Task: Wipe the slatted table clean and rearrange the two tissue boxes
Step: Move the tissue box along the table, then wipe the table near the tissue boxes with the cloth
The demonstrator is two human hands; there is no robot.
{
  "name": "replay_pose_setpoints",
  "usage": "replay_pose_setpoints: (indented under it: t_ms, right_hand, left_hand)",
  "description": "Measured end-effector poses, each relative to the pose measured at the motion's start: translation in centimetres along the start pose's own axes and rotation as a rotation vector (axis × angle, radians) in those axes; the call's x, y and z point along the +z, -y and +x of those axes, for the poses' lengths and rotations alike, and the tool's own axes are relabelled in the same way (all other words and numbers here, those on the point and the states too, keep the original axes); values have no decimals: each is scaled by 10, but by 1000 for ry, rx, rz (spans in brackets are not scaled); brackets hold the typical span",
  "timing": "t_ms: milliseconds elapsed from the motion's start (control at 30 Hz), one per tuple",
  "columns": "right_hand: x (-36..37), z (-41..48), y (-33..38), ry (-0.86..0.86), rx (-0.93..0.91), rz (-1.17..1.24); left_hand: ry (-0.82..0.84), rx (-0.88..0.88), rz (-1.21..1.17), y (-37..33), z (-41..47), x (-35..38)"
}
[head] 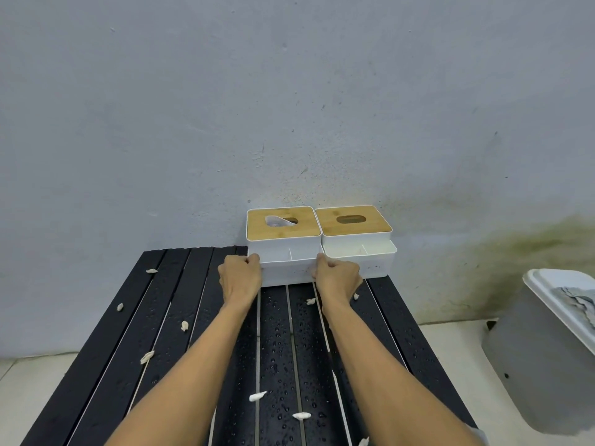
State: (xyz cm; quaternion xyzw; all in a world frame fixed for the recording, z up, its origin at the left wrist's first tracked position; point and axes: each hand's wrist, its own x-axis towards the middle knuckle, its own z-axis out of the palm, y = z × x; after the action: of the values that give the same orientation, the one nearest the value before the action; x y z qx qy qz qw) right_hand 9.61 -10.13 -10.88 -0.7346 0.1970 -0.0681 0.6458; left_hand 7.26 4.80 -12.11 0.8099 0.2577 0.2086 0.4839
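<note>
Rearranging step: left hand (240, 275) and right hand (336, 276) clamped the left tissue box (285, 243) by its sides (slatted table (106, 365) unwiped); next, presumably, a level lift.

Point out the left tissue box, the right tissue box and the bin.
left tissue box (283, 231): head view, on its wooden lid, below the slot.
right tissue box (373, 267): head view, on its white front wall.
bin (534, 358): head view, on its grey side wall.
</note>
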Motion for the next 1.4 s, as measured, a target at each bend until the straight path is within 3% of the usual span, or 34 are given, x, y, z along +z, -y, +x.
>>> replay_pose_setpoints:
  t_ms: [533,800,1167,1400]
  right_hand:
    - [2,7,-6,-5,4,-44]
    - [-17,-11,3,11,-68,-93]
    - [-90,-65,20,112,-209,-307]
    - [-174,-99,-22,219,-436,-560]
  left_hand:
    - [18,-46,-64,0,-2,-2]
    - [8,-26,103,-17,-20,-29]
    - [71,191,176,-32,-88,-75]
    - [195,383,439,3,-185,-92]
